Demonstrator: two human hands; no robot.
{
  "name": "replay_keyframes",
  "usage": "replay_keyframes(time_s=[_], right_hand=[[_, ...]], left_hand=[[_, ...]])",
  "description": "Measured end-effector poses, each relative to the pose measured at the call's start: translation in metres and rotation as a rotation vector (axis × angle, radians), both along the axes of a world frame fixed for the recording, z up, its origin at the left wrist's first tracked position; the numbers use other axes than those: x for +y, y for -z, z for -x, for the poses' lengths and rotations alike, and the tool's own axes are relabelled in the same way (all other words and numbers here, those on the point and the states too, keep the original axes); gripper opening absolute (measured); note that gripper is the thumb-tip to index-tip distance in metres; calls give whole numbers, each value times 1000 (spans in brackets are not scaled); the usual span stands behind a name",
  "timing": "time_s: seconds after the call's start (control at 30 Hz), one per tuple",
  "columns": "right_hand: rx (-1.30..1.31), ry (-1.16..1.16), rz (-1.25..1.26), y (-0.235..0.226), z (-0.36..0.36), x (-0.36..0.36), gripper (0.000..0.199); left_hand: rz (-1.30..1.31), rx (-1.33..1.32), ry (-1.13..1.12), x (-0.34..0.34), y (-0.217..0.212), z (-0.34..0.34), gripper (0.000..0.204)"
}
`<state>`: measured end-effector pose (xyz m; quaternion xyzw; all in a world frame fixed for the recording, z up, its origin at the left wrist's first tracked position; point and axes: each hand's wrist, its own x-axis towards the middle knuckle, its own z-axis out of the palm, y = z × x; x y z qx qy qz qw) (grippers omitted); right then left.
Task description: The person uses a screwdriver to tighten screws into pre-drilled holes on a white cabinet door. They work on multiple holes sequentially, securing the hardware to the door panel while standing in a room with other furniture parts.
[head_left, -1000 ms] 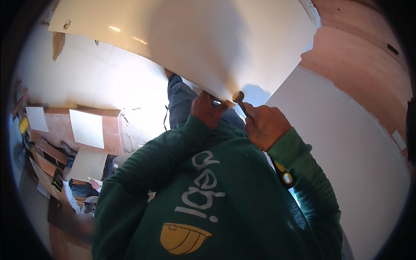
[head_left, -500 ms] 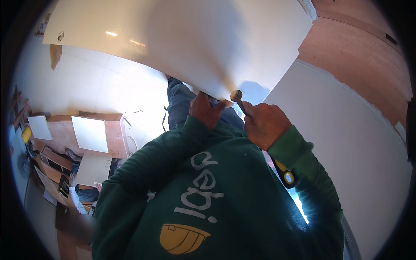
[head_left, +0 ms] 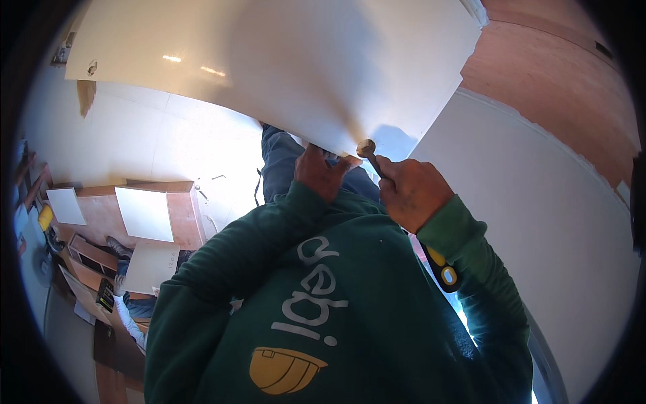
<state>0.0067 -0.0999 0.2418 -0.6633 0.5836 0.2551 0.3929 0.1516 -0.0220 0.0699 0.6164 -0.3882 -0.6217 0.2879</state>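
A large white panel [head_left: 282,67] fills the upper part of the view, tilted, with its lower edge running down to a corner just above the two hands. The left hand [head_left: 323,174] grips that lower edge from beneath, fingers closed on the board. The right hand [head_left: 410,192] is closed around the dark shaft of a small tool [head_left: 367,149] whose round brass-coloured head touches the panel right at the edge, just beside the left hand (whether the head is a screw or part of the tool cannot be told). Both forearms wear green sleeves; the green sweatshirt [head_left: 323,316] carries pale lettering and a yellow helmet-shaped emblem low on the front. A yellow-and-black object [head_left: 442,269] hangs just under the right sleeve. At the panel's far left corner sits a small round hole [head_left: 92,67]. To the right, a second white board [head_left: 538,222] slopes away, well apart from the hands, beneath a reddish-brown wall [head_left: 552,74]. Left of the person, pale floor [head_left: 155,148] lies open below the panel, bounded by brown wooden pieces bearing white rectangular panels [head_left: 145,214], a yellow item [head_left: 44,217] near the left rim, and another person's leg [head_left: 134,306].
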Motion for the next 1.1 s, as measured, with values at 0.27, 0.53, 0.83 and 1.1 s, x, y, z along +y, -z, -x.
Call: replay_keyframes(time_s=[0.27,0.53,0.83,1.1], right_hand=[[-53,-23,76,8,3,9,23],[-99,-27,61,9,3,5,30],[-114,92,199,-43,18,-27,28],[-33,577,65,-75,79,4,48]], left_hand=[[-9,-8,11,0,-5,-2,50],[-67,30,30,-5,-5,-4,60],[-152,-9,395,-12,-14,-25,56],[140,-255,717,-17,-65,-62,38]])
